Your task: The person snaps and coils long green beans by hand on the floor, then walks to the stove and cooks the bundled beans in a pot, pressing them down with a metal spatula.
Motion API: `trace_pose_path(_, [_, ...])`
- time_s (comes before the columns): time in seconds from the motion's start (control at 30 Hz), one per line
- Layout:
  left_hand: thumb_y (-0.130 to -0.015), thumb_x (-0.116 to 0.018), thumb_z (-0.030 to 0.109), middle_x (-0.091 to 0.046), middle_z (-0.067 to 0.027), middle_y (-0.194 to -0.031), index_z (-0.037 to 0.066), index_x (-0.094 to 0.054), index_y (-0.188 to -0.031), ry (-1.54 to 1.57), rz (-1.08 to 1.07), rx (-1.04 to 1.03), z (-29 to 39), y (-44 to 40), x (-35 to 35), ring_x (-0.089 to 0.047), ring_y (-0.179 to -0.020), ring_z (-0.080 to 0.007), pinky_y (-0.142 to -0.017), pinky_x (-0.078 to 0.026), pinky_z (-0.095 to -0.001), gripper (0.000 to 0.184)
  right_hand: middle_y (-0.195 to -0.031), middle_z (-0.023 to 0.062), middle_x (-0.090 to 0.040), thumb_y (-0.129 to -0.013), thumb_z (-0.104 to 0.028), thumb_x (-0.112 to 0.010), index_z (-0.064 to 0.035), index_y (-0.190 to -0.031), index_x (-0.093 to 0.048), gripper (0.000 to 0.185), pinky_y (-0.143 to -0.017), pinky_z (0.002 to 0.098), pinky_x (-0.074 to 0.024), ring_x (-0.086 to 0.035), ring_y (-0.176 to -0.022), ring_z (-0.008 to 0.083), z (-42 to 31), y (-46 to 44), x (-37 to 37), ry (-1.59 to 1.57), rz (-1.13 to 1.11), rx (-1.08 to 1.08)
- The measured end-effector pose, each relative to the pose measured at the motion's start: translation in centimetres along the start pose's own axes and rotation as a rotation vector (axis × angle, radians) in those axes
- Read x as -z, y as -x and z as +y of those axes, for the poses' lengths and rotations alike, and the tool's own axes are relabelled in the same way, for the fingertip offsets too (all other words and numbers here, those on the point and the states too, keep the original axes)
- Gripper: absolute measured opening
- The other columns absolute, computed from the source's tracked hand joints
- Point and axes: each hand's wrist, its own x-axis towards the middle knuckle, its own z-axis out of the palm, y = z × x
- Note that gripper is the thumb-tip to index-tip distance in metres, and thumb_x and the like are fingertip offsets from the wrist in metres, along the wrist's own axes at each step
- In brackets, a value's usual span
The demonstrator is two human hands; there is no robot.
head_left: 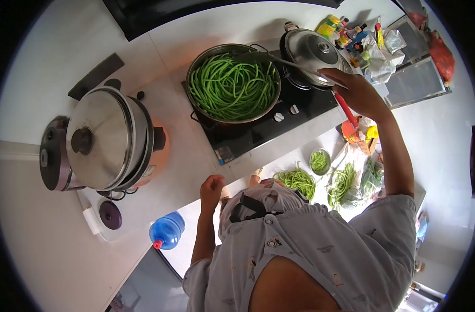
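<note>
My right hand (354,93) is closed on the handle of a long metal spatula (300,66), whose blade end reaches over the right side of a wide pan. Long green beans (232,86) fill this pan (273,106), which sits on the left burner of the black stove (237,136). Near the counter's front edge, my left hand (212,188) hangs with its fingers curled; whether anything is in them is too small to tell. A lidded pan (313,49) with a red handle (344,109) stands on the right burner, just behind my right hand.
A large lidded pot (99,138) and an orange cooker (157,151) stand at the left. Bottles (328,26) and bags (383,65) crowd the back right. Below the counter are a blue water jug (167,230), a bowl (319,161) and bunches of green beans (298,183).
</note>
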Motion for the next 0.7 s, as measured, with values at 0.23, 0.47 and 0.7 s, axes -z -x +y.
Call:
trace_pose_path(0.23, [-0.091,-0.063,0.01,-0.062,0.0006,-0.078,0.002,-0.065,-0.101,-0.058,-0.108,0.054,0.2,0.9,1.9,-0.055,-0.07,-0.0058,-0.065,-0.045,-0.022,0.013,-0.092,0.0144,-0.07,-0.089,-0.006,-0.058,-0.0194,-0.124,-0.064,0.038,-0.076,0.0418,-0.0504,-0.067,-0.082,0.0299,-6.1,3.9,2.2,0.155,-0.203,0.025])
trace_pose_path(0.47, [-0.091,-0.064,0.011,-0.063,-0.0001,-0.08,0.001,-0.065,-0.102,-0.114,-0.155,0.055,0.6,1.6,3.3,-0.055,-0.071,-0.0064,-0.067,-0.045,-0.0221,0.015,-0.086,0.011,-0.068,-0.079,-0.004,-0.057,-0.012,-0.119,-0.063,0.042,-0.061,0.0402,-0.0533,-0.069,-0.078,0.0277,-10.8,2.4,-3.3,0.595,-0.27,0.126])
trace_pose_path(0.7, [-0.089,-0.065,0.014,-0.064,-0.0017,-0.075,0.002,-0.067,-0.096,-0.053,-0.042,0.056,-2.7,2.6,4.7,-0.056,-0.067,-0.0075,-0.061,-0.045,-0.0244,0.013,-0.081,0.0072,-0.054,-0.08,-0.008,-0.06,-0.02,-0.137,-0.049,0.06,-0.042,0.0319,-0.0467,-0.06,-0.051,0.0188,-12.1,8.4,-11.0,0.776,-0.057,0.003])
